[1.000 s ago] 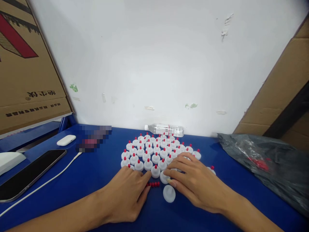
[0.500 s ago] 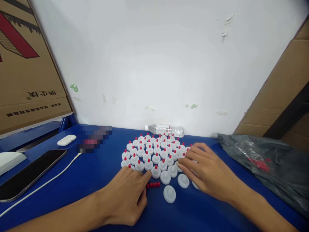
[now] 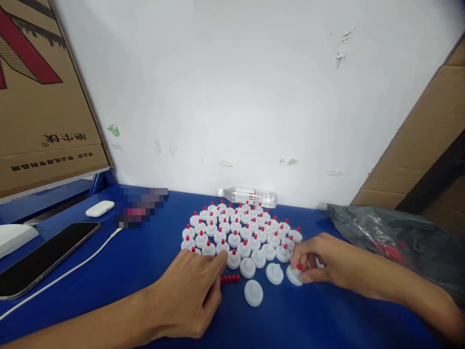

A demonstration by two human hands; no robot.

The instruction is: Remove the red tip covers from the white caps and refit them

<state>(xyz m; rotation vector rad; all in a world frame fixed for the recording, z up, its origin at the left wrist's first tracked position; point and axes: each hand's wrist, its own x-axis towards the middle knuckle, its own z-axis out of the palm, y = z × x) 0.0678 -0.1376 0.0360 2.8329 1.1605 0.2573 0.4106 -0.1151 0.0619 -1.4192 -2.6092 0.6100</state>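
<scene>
Many white round plastic caps [image 3: 233,260] stand on the blue table, most with a small red tip pointing up. My left hand [image 3: 189,291] is closed at the front left of the group, and a short row of small red caps [image 3: 230,278] sticks out between its forefinger and thumb. Its inner fingers are hidden. My right hand [image 3: 319,259] pinches the edge of a tilted white cap with a red tip [image 3: 293,275] at the group's right front. Nearby lie white caps without red tips, one tilted [image 3: 274,274] and one at the front [image 3: 253,293].
A clear plastic bottle [image 3: 267,198] lies behind the caps against the white wall. On the right is a grey plastic bag [image 3: 363,228] with red bits inside. A phone [image 3: 51,254], a white cable [image 3: 83,265] and a white earphone case [image 3: 100,209] lie left.
My right hand has moved right and toward me, from over the group's right side to a white cap with a red tip. Several caps it covered now show. The left hand stays put.
</scene>
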